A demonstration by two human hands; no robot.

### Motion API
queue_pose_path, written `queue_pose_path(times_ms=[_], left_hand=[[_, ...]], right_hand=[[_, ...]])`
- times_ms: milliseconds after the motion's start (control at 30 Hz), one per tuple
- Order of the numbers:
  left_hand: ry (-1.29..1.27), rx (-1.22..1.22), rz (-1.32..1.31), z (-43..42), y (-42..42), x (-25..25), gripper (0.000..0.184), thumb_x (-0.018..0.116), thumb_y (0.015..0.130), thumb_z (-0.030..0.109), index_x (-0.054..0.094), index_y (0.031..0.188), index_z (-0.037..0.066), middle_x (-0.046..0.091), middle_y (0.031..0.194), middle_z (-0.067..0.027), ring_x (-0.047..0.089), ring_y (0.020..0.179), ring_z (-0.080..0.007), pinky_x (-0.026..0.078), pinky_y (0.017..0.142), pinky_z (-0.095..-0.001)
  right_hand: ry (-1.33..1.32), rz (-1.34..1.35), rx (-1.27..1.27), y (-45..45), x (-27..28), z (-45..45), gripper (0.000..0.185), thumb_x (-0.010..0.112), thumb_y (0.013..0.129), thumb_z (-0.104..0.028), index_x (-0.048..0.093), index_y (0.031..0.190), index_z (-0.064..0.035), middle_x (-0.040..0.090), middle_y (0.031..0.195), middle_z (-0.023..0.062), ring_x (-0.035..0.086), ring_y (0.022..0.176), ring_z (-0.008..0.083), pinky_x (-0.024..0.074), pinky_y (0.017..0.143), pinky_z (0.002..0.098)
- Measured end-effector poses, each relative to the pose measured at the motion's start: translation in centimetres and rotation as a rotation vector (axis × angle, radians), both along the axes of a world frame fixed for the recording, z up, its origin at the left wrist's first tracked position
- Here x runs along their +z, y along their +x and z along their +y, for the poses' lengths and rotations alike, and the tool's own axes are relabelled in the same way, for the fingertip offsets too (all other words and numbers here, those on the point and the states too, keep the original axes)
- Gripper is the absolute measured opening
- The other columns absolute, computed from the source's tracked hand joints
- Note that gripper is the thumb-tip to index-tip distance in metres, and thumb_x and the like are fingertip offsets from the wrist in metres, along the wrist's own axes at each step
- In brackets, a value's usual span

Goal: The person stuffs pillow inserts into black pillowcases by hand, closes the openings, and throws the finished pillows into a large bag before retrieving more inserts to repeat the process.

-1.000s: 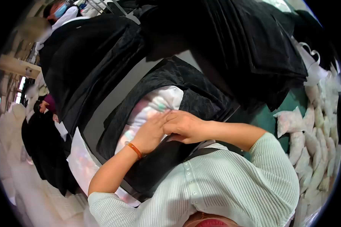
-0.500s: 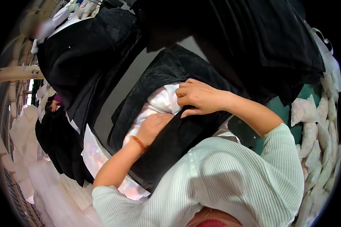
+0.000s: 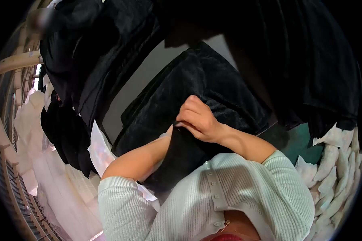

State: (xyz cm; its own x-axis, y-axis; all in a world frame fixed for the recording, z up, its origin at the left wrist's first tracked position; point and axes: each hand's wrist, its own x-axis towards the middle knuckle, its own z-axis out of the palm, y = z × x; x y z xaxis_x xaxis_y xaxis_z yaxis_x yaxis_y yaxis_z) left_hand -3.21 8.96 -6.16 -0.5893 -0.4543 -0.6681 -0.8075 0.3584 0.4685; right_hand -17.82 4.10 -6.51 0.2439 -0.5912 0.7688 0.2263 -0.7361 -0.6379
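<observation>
A black plush cushion cover (image 3: 165, 96) lies across a grey surface in front of me. My right hand (image 3: 199, 119) is closed, its thumb and fingers pinching the edge of the cover's opening. My left forearm (image 3: 138, 160) reaches into that opening, and the black fabric hides my left hand and its fingers. A small bit of white (image 3: 165, 135) shows beside the wrist; I cannot make out what it is. Whatever lies inside the cover is hidden.
Black fabric covers (image 3: 112, 52) are heaped at the left, and more black fabric (image 3: 301, 60) hangs at the right. A white filled pillow (image 3: 99, 146) leans beside my left arm. Several white filled bags (image 3: 330, 176) are piled at the right.
My left hand has gone from resting on the white filling to deep inside the cover. My right hand has drawn the black edge down and left, and the white filling is now covered.
</observation>
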Motion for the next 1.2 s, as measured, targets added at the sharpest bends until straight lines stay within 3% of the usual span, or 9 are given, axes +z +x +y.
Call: queue_pose_path(times_ms=[233,400,500,567,633,800,900,967,1200], left_hand=[[-0.014,0.032,0.096,-0.6,2.7,-2.1,0.046,0.042,0.091,0.021,0.049,0.133,0.006,0.05,0.139,-0.0071,0.043,0.131,-0.0197,0.026,0.115,-0.0329],[-0.569,-0.15,-0.079,-1.3,4.3,0.0,0.045,0.042,0.091,0.021,0.051,0.133,0.006,0.051,0.138,-0.0059,0.044,0.131,-0.0192,0.026,0.116,-0.0328],[-0.956,-0.255,0.1,-0.1,5.5,2.2,0.035,0.047,0.09,0.017,0.059,0.12,0.004,0.057,0.128,-0.0077,0.048,0.126,-0.023,0.034,0.11,-0.0347],[-1.055,-0.237,-0.062,1.9,6.7,6.3,0.038,0.054,0.087,0.013,0.058,0.124,0.007,0.053,0.135,-0.008,0.045,0.131,-0.023,0.034,0.111,-0.0389],[-1.109,0.093,-0.073,5.1,9.3,8.8,0.047,0.067,0.079,0.011,0.057,0.126,0.012,0.053,0.135,-0.0073,0.05,0.126,-0.0236,0.042,0.104,-0.0402],[-1.022,0.756,-0.208,16.8,16.7,8.4,0.037,0.065,0.084,0.011,0.061,0.121,0.007,0.064,0.118,-0.0112,0.06,0.111,-0.0288,0.049,0.093,-0.0374],[-1.132,1.085,-0.03,22.1,16.3,7.3,0.031,0.065,0.086,0.012,0.064,0.116,0.006,0.063,0.121,-0.0117,0.059,0.112,-0.0297,0.048,0.094,-0.0381],[-1.214,1.298,0.094,24.8,15.4,7.2,0.027,0.066,0.086,0.012,0.066,0.112,0.005,0.064,0.12,-0.012,0.06,0.111,-0.0298,0.048,0.094,-0.0371],[-1.262,1.237,0.15,29.8,11.6,3.5,0.04,0.074,0.074,0.019,0.064,0.11,0.005,0.061,0.116,-0.0087,0.055,0.114,-0.0288,0.044,0.097,-0.039]], right_hand=[[-0.021,0.123,-0.175,3.0,-4.7,-1.7,0.017,0.072,0.071,-0.005,0.057,0.081,-0.0061,0.053,0.08,0.0075,0.052,0.076,0.0267,0.0409,0.069,0.037],[-0.03,0.133,-0.306,2.0,-4.6,-1.3,0.02,0.075,0.069,-0.006,0.061,0.082,-0.0067,0.055,0.083,0.0062,0.055,0.083,0.0256,0.0416,0.075,0.0376],[-0.078,0.136,-0.354,1.6,-3.8,-0.8,0.02,0.076,0.068,-0.006,0.061,0.083,-0.0073,0.056,0.085,0.006,0.055,0.086,0.026,0.0412,0.077,0.0387],[-0.084,0.169,-0.358,1.1,-4.1,-0.4,0.021,0.076,0.068,-0.006,0.061,0.083,-0.0076,0.057,0.087,0.006,0.055,0.086,0.0265,0.0409,0.077,0.0392],[-0.085,0.225,-0.351,0.7,-3.9,-0.2,0.02,0.076,0.068,-0.006,0.062,0.083,-0.008,0.058,0.088,0.0065,0.055,0.085,0.0283,0.04,0.075,0.0397],[-0.124,0.423,-0.32,1.5,-0.4,1.3,0.018,0.073,0.07,-0.004,0.062,0.085,-0.0072,0.059,0.088,0.0073,0.056,0.089,0.0292,0.0397,0.08,0.0403],[-0.175,0.5,-0.299,1.9,2.9,4.7,0.022,0.065,0.072,0.005,0.064,0.09,-0.0073,0.06,0.095,0.0095,0.056,0.092,0.0313,0.0401,0.083,0.0412],[-0.17,0.472,-0.061,4.3,5.7,7.7,0.027,0.063,0.07,0.007,0.064,0.094,-0.007,0.061,0.099,0.0105,0.057,0.095,0.0323,0.041,0.085,0.0413],[-0.421,0.535,0.729,16.4,10.5,15.1,0.023,0.061,0.077,0.006,0.065,0.098,0.0,0.064,0.104,0.0149,0.062,0.097,0.0334,0.0502,0.085,0.039]])
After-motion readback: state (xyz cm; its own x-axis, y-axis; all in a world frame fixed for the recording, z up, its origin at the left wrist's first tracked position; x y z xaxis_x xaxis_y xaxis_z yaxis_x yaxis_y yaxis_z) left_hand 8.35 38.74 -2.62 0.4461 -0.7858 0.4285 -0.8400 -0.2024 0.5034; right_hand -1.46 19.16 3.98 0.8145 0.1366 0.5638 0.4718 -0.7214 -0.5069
